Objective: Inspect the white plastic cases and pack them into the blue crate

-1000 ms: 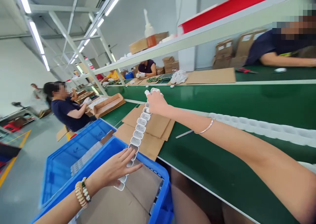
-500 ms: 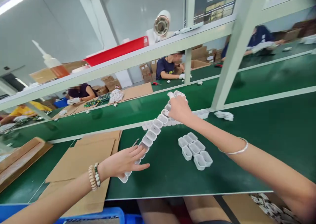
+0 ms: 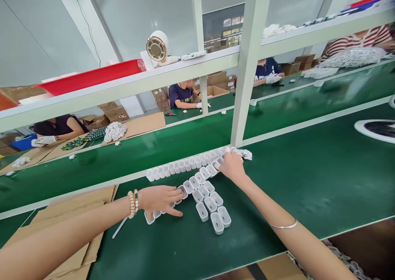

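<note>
A slanting row of small white plastic cups (image 3: 194,183) runs between my hands over the green table. My left hand (image 3: 162,198) lies across its near end, fingers stretched out and thumb spread, touching the cups and hiding several of them. At the far end my right hand (image 3: 233,165) is closed around the last cups, covering part of them. Behind stands a second, straight row of white cups (image 3: 182,165) along the pale rail. Close to the slanting row on its near side is a loose cluster of white cups (image 3: 211,204), with small dark slots in their bottoms.
Flat cardboard (image 3: 69,226) lies at left beside a thin tweezer-like tool (image 3: 119,228). A shelf post (image 3: 249,66) rises behind my right hand, near a crumpled white piece (image 3: 247,155). A white oval part (image 3: 378,131) lies at far right. Co-workers sit beyond the green belt (image 3: 135,152).
My view has swung to the right. Both hands have brought the slanting row toward the cluster and the back row, the right hand now at the back row's right end.
</note>
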